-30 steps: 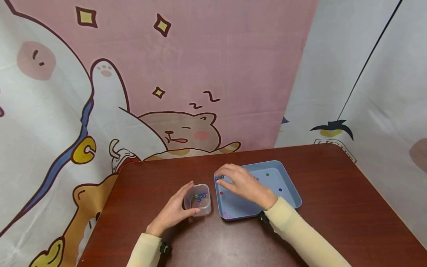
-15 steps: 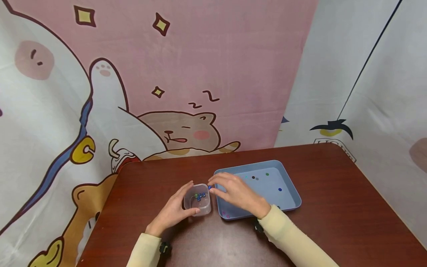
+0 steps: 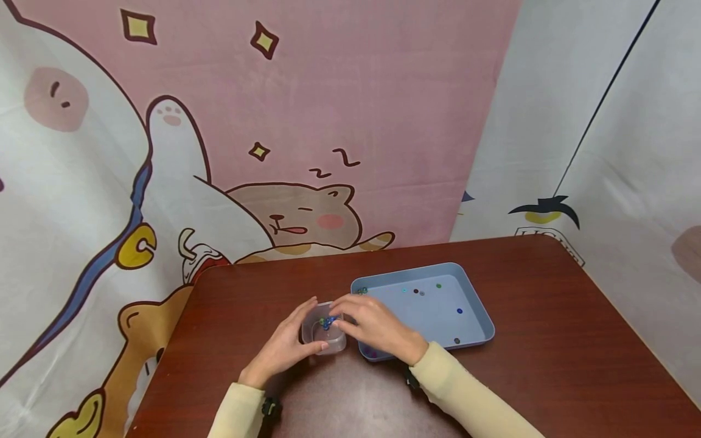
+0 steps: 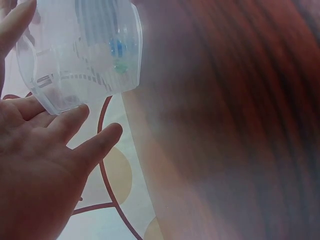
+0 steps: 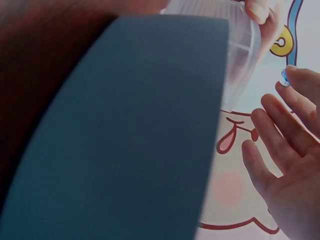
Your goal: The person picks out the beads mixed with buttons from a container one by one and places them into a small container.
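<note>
My left hand (image 3: 282,350) holds a small clear plastic container (image 3: 335,346), with the thumb at its near side and the fingers round its left and far sides. Several blue and green beads (image 3: 325,324) lie inside it. Over the container's right rim reaches my right hand (image 3: 378,325), pinching a glassy blue bead (image 5: 285,78) between thumb and index finger; the other fingers are spread in the right wrist view. To the right stands a shallow blue tray (image 3: 432,328), its left part hidden beneath the right hand and forearm.
Scattered in the tray are a blue bead (image 3: 459,311), a green bead (image 3: 439,286), a dark bead (image 3: 415,291) and several others. More sit in its far left corner. The brown table (image 3: 252,292) ends at a printed cloth backdrop (image 3: 383,121).
From the tray's far left corner, my right hand has moved left and toward me with the blue bead, now over the container. The left hand and container have stayed in place.
</note>
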Available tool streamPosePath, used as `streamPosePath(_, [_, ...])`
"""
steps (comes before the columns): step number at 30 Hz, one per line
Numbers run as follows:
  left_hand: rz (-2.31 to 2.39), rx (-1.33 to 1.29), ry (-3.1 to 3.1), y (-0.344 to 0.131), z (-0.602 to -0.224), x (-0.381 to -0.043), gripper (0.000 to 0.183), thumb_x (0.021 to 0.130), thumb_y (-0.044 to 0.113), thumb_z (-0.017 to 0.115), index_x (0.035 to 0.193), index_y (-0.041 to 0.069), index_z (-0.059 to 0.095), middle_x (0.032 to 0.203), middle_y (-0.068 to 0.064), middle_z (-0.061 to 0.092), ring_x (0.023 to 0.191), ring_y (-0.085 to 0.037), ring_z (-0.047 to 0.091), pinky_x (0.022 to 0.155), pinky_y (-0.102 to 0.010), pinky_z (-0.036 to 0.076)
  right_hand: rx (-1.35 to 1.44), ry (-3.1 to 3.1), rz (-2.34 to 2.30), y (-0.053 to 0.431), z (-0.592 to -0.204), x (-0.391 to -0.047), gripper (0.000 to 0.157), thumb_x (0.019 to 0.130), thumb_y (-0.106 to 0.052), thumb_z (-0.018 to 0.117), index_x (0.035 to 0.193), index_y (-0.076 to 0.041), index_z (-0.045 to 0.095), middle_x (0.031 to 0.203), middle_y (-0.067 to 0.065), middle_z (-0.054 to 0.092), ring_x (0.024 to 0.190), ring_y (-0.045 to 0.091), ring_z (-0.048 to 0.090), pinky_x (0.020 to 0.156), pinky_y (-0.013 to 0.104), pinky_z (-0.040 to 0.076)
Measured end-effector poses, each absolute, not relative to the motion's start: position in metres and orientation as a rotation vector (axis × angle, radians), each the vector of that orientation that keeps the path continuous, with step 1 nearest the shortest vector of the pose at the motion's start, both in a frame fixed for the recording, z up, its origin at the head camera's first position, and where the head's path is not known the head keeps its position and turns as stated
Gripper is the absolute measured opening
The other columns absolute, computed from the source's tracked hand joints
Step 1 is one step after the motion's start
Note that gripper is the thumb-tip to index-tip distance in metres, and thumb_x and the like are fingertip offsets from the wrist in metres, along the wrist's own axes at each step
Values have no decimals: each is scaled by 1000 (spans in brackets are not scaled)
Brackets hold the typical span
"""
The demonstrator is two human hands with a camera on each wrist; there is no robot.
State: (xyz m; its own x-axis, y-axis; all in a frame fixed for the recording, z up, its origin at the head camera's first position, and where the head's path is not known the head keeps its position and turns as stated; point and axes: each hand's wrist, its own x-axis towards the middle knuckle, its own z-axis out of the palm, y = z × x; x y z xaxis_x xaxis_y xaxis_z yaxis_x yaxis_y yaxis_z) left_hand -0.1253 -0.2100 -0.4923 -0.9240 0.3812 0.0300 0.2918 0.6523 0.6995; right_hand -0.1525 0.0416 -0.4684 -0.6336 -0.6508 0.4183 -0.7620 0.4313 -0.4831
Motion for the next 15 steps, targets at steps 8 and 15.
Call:
streamPosePath(8, [1132, 556, 2737, -210, -491, -125, 96, 85, 47, 85, 160, 9, 38, 166, -7, 34, 147, -31, 40, 114, -57, 39, 1258, -2525, 965, 34, -475, -154, 17, 98, -22, 74, 113, -15, 76, 124, 3, 71, 110, 14, 67, 94, 38, 55])
streamPosePath(15, [1141, 559, 2734, -210, -492, -125, 94, 85, 46, 85, 159, 10, 39, 166, -7, 35, 147, -30, 40, 114, -56, 39, 1262, -2545, 940, 33, -481, -156, 18, 99, -20, 73, 114, -11, 77, 126, 5, 70, 109, 16, 67, 93, 39, 55])
